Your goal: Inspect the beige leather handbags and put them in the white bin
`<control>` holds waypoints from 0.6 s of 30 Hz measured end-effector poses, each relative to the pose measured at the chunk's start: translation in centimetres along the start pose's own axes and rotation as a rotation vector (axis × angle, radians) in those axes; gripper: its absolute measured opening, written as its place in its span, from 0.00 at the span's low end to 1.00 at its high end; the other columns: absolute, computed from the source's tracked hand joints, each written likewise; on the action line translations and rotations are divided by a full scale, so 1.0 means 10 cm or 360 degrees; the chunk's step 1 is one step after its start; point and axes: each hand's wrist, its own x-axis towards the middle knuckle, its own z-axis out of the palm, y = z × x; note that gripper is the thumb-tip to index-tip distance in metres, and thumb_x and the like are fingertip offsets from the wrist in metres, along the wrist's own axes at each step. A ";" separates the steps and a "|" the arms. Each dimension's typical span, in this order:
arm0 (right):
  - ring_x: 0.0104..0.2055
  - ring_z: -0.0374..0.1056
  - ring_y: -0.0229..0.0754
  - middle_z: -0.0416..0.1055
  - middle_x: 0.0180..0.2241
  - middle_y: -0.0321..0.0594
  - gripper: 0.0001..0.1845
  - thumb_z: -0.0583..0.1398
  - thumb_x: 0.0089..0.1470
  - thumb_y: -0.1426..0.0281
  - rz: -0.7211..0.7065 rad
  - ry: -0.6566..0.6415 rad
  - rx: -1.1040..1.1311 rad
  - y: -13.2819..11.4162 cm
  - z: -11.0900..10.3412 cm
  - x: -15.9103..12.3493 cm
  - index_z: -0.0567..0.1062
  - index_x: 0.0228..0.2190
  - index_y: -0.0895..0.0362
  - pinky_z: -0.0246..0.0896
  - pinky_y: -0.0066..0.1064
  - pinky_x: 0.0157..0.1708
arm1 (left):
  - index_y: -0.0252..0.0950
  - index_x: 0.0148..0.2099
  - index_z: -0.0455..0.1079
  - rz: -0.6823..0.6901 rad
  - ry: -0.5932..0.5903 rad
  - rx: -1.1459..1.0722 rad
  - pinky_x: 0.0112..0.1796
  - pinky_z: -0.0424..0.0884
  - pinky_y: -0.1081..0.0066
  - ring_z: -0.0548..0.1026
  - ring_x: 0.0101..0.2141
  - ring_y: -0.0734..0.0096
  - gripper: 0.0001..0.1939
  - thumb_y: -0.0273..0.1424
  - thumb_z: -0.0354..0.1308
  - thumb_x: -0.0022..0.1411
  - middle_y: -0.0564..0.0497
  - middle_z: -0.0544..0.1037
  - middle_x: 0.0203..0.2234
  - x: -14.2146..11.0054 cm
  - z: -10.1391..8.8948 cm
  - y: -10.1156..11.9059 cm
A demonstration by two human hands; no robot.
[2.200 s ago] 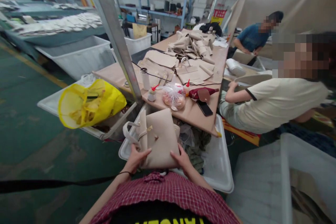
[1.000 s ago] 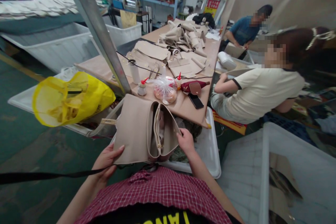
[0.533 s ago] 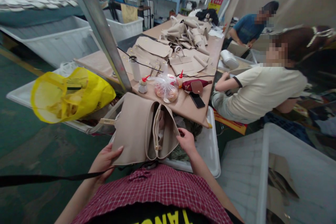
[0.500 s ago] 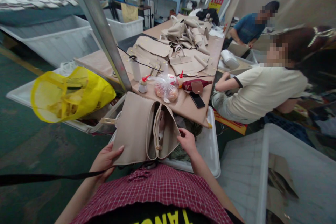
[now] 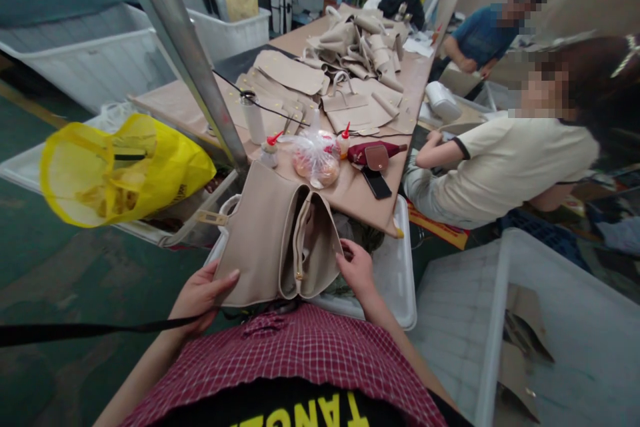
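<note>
I hold a beige leather handbag (image 5: 260, 240) in front of my chest, its flap thrown open to the left and its mouth gaping upward. My left hand (image 5: 203, 297) grips the bottom left corner of the open flap, thumb on top. My right hand (image 5: 353, 267) holds the right edge of the bag's body, fingers curled on it. A gold clasp shows at the bag's mouth. The bag hangs over a white plastic bin (image 5: 395, 280) below the table's near end.
A long brown worktable (image 5: 360, 200) carries beige leather pieces (image 5: 350, 67), glue bottles, a bagged snack (image 5: 315, 160) and a dark red pouch (image 5: 373, 155). A slanted metal post (image 5: 185, 53) and a yellow bag (image 5: 120, 170) stand left. Two seated people work at right. White bins (image 5: 550, 340) lie right.
The closed bag has been flipped open, its flap swung left. Since half a second ago the bag sits slightly higher and my view has tilted down a little.
</note>
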 end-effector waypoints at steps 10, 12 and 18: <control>0.60 0.62 0.58 0.62 0.60 0.60 0.41 0.63 0.48 0.63 -0.0172 -0.0485 -0.0331 -0.56 0.62 0.00 0.62 0.61 0.68 0.58 0.47 0.61 | 0.31 0.43 0.77 0.0009 0.0041 -0.0014 0.31 0.79 0.72 0.80 0.38 0.49 0.29 0.28 0.77 0.34 0.43 0.82 0.33 0.00 0.10 -0.02; 0.56 0.66 0.63 0.67 0.55 0.64 0.44 0.64 0.44 0.68 0.0106 -0.0551 -0.0387 -0.47 0.76 0.12 0.61 0.61 0.68 0.60 0.52 0.57 | 0.30 0.44 0.77 0.0040 0.0055 0.0004 0.28 0.78 0.71 0.81 0.36 0.49 0.30 0.30 0.77 0.34 0.42 0.82 0.33 -0.02 0.15 -0.04; 0.47 0.72 0.49 0.77 0.42 0.46 0.28 0.52 0.37 0.80 0.0379 -0.0481 -0.0008 -0.08 0.68 0.31 0.74 0.44 0.59 0.66 0.40 0.51 | 0.29 0.43 0.77 0.0076 0.0151 -0.0051 0.29 0.78 0.72 0.81 0.35 0.52 0.31 0.30 0.77 0.32 0.40 0.82 0.34 -0.01 0.11 -0.06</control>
